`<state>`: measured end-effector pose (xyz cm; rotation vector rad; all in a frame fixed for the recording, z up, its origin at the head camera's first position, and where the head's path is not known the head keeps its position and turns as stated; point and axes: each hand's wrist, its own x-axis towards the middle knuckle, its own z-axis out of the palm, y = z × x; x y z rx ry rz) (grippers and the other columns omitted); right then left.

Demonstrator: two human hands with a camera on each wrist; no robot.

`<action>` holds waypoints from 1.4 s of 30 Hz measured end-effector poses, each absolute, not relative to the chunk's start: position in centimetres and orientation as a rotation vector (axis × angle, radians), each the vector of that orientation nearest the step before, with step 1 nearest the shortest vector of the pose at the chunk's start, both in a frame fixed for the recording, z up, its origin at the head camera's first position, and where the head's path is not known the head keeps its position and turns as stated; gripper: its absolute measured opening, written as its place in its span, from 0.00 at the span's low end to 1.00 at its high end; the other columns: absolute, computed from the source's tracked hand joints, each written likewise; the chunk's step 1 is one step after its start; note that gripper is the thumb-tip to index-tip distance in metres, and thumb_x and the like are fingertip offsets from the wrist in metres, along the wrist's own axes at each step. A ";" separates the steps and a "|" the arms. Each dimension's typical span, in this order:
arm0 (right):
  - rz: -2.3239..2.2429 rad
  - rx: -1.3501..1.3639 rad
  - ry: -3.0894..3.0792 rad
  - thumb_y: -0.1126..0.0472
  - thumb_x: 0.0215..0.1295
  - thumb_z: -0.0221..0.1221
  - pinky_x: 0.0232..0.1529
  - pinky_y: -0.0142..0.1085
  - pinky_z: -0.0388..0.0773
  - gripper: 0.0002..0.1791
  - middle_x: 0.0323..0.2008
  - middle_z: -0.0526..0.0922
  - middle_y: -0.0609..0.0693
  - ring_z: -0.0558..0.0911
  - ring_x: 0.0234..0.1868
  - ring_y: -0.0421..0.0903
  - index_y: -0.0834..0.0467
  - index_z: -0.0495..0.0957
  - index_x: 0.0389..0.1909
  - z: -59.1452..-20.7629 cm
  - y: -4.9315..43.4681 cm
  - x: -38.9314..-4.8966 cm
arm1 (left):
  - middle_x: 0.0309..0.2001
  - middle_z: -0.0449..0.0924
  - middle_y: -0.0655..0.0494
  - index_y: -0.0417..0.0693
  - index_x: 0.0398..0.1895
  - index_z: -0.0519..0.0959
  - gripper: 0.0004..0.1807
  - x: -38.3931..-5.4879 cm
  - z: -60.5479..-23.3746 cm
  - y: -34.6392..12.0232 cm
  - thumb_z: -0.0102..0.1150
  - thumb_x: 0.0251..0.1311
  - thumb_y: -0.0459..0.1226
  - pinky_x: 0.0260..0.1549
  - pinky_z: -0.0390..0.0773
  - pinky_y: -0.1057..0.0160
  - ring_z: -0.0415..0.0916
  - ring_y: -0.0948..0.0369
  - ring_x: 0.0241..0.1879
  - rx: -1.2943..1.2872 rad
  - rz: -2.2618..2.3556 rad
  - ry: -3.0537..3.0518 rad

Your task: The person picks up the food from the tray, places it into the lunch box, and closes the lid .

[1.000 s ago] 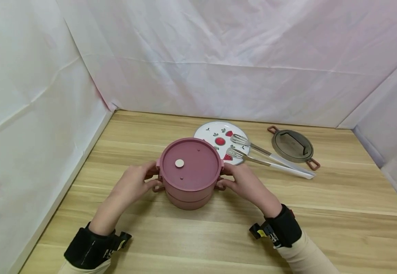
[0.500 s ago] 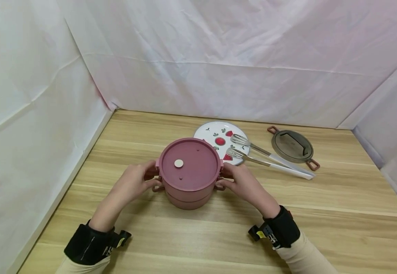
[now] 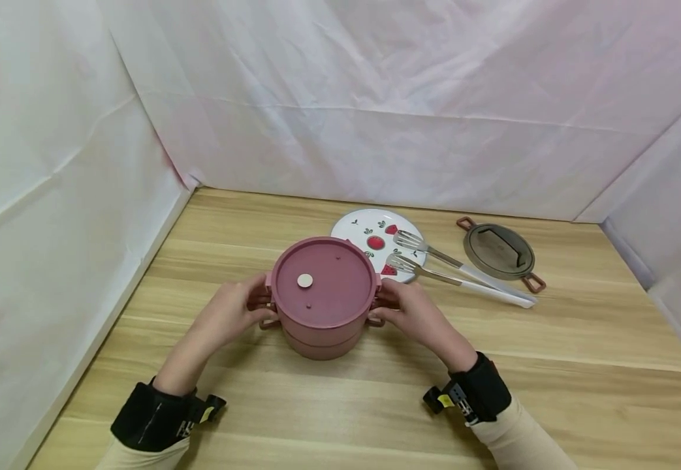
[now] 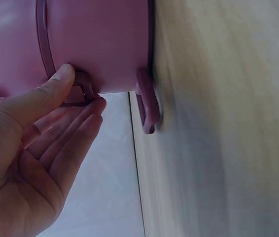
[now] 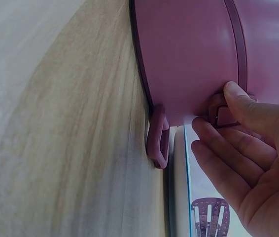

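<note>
In the head view, a dusty-pink two-tier pot (image 3: 324,343) stands upright on the wooden table. Its flat lid (image 3: 337,300) is on, with a pale round knob (image 3: 305,281) left of centre. My left hand (image 3: 228,310) holds the left side of the pot, thumb and fingers on the upper tier's handle (image 4: 84,81) in the left wrist view. On the opposite side, my right hand (image 3: 413,312) pinches the matching handle (image 5: 216,106) the same way. Below each hand, near the tabletop, a lower handle (image 4: 149,106) sticks out untouched. The pot's inside is hidden.
Behind the pot lies a white plate (image 3: 348,227) with red fruit patterns. Two slotted turners (image 3: 463,282) with white handle ends rest partly over it. A small grey pan-like piece (image 3: 495,251) with two brown side handles lies at the right. White cloth walls (image 3: 364,156) border the table.
</note>
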<state>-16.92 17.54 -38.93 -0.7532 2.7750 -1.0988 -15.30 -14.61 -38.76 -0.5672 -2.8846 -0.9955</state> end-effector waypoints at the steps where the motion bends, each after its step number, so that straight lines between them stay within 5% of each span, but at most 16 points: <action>1: -1.103 -0.739 2.767 0.63 0.56 0.67 0.47 0.43 0.85 0.19 0.44 0.87 0.55 0.84 0.46 0.44 0.59 0.79 0.49 -39.0 17.5 -17.0 | 0.42 0.86 0.41 0.40 0.51 0.77 0.26 -15.3 -38.8 -14.6 0.72 0.46 0.34 0.45 0.82 0.43 0.81 0.48 0.43 -0.568 -0.998 -2.884; 18: -1.099 -0.702 2.755 0.62 0.56 0.67 0.48 0.43 0.84 0.21 0.46 0.86 0.54 0.83 0.47 0.44 0.57 0.78 0.52 -39.2 17.6 -16.9 | 0.45 0.85 0.41 0.41 0.46 0.77 0.20 -14.8 -39.4 -14.5 0.70 0.48 0.30 0.46 0.83 0.47 0.82 0.50 0.45 -0.582 -1.188 -2.807; 26: -1.116 -0.702 2.740 0.62 0.57 0.66 0.49 0.44 0.84 0.20 0.47 0.86 0.55 0.83 0.48 0.45 0.58 0.78 0.52 -39.1 17.4 -16.9 | 0.66 0.68 0.42 0.46 0.68 0.63 0.31 -13.6 -37.4 -15.2 0.60 0.62 0.36 0.60 0.69 0.38 0.65 0.44 0.63 -0.623 -1.196 -2.740; 32: -1.112 -0.686 2.756 0.63 0.56 0.66 0.48 0.44 0.84 0.20 0.46 0.87 0.55 0.84 0.46 0.45 0.58 0.78 0.51 -39.1 17.5 -16.8 | 0.71 0.62 0.49 0.50 0.72 0.60 0.27 -13.2 -35.7 -13.8 0.47 0.70 0.34 0.65 0.62 0.38 0.57 0.52 0.69 -0.745 -1.358 -2.504; 42: -1.145 -0.686 2.747 0.62 0.57 0.66 0.49 0.45 0.84 0.18 0.46 0.86 0.55 0.83 0.47 0.45 0.57 0.79 0.49 -39.0 17.4 -16.8 | 0.74 0.53 0.49 0.50 0.74 0.54 0.34 -13.3 -36.7 -12.3 0.52 0.67 0.33 0.65 0.64 0.41 0.54 0.54 0.70 -0.760 -1.413 -2.441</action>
